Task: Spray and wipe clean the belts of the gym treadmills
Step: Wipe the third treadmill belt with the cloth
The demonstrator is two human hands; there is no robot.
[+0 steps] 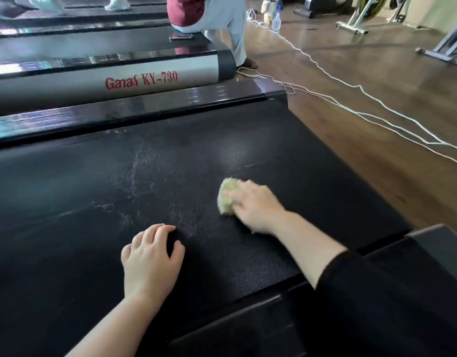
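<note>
A black treadmill belt [80, 181] fills the middle of the head view, with pale wet or dusty streaks left of centre. My right hand [255, 204] presses a balled yellow-green cloth [226, 195] flat onto the belt near its right side. My left hand [151, 256] rests on the belt closer to me, fingers curled and spread, holding nothing. A clear spray bottle [276, 20] stands far off on the wooden floor at the top.
A second treadmill marked "Ganas KY-730" [142, 79] lies beyond the belt's glossy side rail [134, 109]. A person in light trousers [232, 27] crouches at its end, a phone [180, 36] beside them. White cables [351, 109] trail over the wooden floor. Exercise bike frames [356, 24] stand at top right.
</note>
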